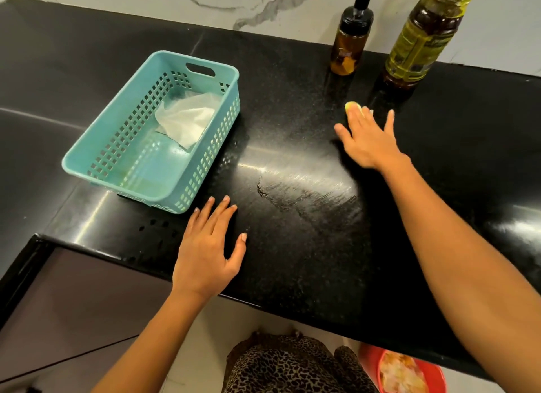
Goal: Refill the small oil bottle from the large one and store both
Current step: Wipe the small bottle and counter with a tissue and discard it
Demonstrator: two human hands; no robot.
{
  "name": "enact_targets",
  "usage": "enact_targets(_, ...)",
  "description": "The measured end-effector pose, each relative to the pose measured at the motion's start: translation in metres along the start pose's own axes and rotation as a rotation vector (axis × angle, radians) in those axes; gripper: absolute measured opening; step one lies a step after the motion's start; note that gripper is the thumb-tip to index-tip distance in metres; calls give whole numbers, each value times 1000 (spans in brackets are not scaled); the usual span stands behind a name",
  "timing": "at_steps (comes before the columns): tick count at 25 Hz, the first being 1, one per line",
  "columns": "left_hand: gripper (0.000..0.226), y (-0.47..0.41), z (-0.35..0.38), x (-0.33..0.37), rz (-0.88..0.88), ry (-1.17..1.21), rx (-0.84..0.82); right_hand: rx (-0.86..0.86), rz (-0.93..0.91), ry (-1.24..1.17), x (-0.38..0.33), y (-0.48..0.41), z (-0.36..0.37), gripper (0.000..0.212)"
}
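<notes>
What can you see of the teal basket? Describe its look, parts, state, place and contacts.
The basket looks like teal plastic. It is rectangular with rounded corners, its walls are pierced by rows of square holes, and there is a handle slot in the far end wall. It stands upright and at an angle on the left of the black counter. A crumpled white tissue lies inside at the far end. The left hand rests flat near its near corner, seemingly not touching it.

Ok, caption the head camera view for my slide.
Right hand over yellow object by small bottle and large bottle; left hand beside teal basket.
</notes>
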State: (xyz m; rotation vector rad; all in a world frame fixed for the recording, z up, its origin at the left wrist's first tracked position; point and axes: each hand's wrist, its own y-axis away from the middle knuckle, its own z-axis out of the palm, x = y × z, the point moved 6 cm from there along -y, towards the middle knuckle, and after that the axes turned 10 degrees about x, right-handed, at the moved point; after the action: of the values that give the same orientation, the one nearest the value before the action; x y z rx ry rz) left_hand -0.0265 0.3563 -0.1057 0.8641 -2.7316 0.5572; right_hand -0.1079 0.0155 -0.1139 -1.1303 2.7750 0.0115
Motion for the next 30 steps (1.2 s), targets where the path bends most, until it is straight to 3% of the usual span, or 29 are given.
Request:
enact_targets(3,53,1,0,0,3,-2,2,-9,-65,-43,-62,-21,11,63)
enact_targets(7,52,0,1,-1,10,-12,5,-15,-459,6,-162,55,26,64)
enact_targets(10,52,-1,1,-1,20,-19,13,-21,-684,-25,-162,123,18,67)
enact_targets(12,51,-1,1,-1,20,-7,17,17,-607,-31,-126,111,15,71)
enact_targets(14,51,-1,1,-1,19,0,18,65,-387,2,-84,59,12,75)
enact_targets(16,51,-1,0,-1,20,2,17,17,-170,3,-54,2,12,68)
enact_targets(18,51,-1,0,-1,17,6,13,-35,-93,-23,-60,-35,12,65)
enact_targets(22,51,0,0,-1,12,6,13,-38,-317,-52,-138,-16,25,59)
enact_targets(27,51,0,1,-2,20,-11,18,-57,-679,-42,-158,119,15,68)
enact_targets(28,51,0,1,-2,21,-8,18,-63,-684,-60,-141,132,12,70)
enact_targets(30,51,0,1,-2,19,-4,18,-14,-527,-69,-90,120,6,78)
